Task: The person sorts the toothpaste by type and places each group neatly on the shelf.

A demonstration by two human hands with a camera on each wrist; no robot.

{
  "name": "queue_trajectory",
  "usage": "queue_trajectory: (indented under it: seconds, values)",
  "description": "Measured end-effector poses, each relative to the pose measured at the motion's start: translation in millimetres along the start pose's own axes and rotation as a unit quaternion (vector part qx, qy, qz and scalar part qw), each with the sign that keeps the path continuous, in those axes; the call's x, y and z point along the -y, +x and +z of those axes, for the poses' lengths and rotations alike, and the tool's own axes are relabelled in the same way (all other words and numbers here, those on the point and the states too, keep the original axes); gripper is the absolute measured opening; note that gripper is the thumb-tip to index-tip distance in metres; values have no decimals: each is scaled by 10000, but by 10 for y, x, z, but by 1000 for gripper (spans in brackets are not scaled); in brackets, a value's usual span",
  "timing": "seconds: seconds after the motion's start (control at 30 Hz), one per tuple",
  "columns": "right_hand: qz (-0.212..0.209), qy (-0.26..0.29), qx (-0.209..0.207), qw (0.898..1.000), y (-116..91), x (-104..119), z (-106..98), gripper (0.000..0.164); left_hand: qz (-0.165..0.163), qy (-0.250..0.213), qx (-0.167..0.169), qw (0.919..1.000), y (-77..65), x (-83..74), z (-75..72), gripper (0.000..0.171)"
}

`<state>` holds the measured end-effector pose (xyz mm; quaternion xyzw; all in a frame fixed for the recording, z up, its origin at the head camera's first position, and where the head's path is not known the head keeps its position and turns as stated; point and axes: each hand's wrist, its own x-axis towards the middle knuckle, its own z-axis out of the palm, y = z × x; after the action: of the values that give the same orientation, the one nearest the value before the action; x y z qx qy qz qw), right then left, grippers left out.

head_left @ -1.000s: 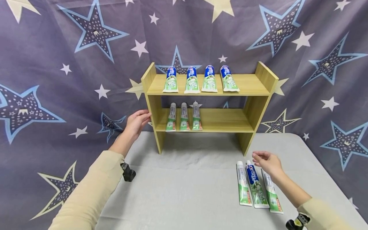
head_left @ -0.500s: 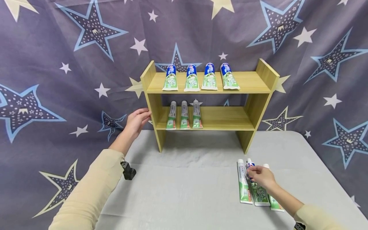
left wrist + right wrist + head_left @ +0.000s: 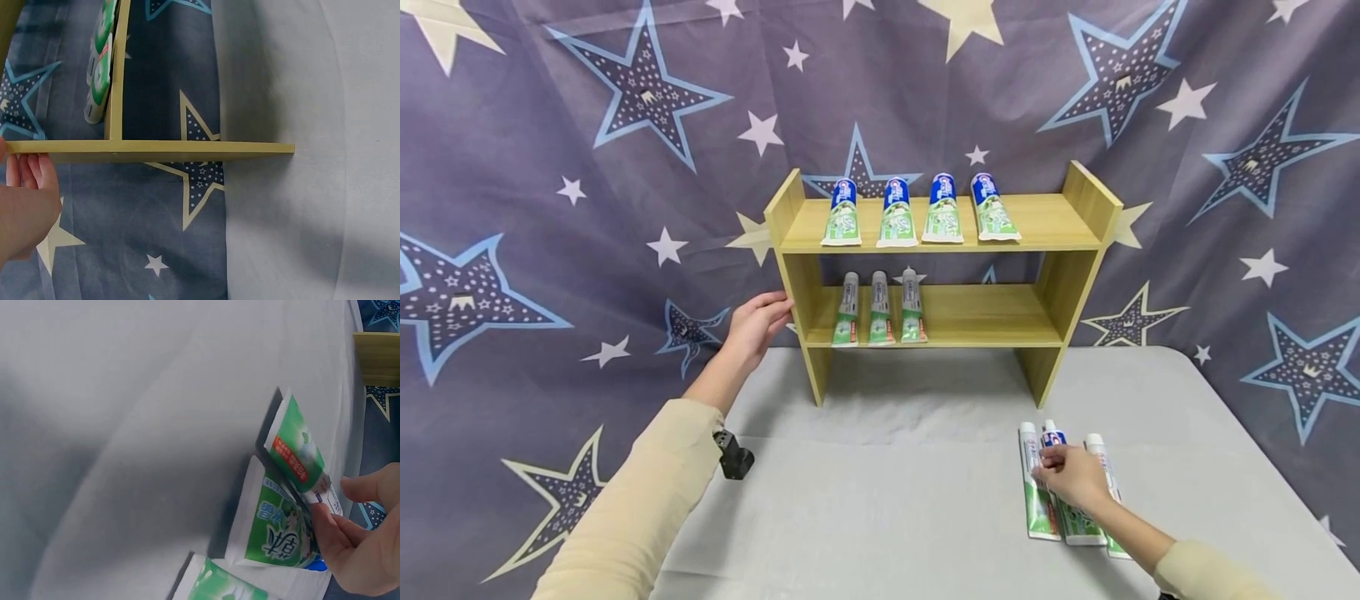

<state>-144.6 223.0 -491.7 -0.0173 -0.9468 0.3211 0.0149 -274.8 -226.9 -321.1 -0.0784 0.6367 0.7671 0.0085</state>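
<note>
My left hand (image 3: 758,325) rests its fingers against the outer left side panel of a wooden shelf (image 3: 936,343); the left wrist view shows the fingers (image 3: 30,169) at the board's edge. My right hand (image 3: 1073,477) is over three toothpaste tubes on the table. Its fingers reach between the left white-and-green tube (image 3: 1039,508) and the middle blue-and-green tube (image 3: 1078,525), which it partly covers. In the right wrist view the thumb (image 3: 362,487) stands just off the white-and-green tube (image 3: 297,447), with the fingertips along its other side. Another white-and-green tube (image 3: 1097,446) lies right of them.
Several blue-and-green toothpaste tubes (image 3: 897,218) lie in a row on the top shelf. Three grey-and-green tubes (image 3: 880,312) occupy the left part of the lower shelf. The shelf stands on a grey-covered table (image 3: 880,500), before a star-patterned curtain (image 3: 700,208).
My right hand has come down and left from above the tubes to the left white-and-green one. My left hand stays against the shelf's side.
</note>
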Motion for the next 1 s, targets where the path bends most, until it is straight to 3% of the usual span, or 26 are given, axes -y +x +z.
queue_trajectory:
  seconds: [0.33, 0.5, 0.73, 1.0]
  values:
    - [-259, -160, -332, 9990, -22, -33, 96, 34, 18, -31, 12, 10000, 2, 13, 5, 13]
    - [-193, -402, -386, 9983, -3, -2, 110, 39, 35, -72, 39, 10000, 7, 9, 10, 13]
    - [-73, -821, -98, 9966, 67, 85, 88, 43, 111, -69, 19, 9999, -2, 14, -1, 13]
    - [457, -1039, 274, 9932, 105, 169, 66, 37, 102, -31, -17, 9999, 0, 20, 6, 14]
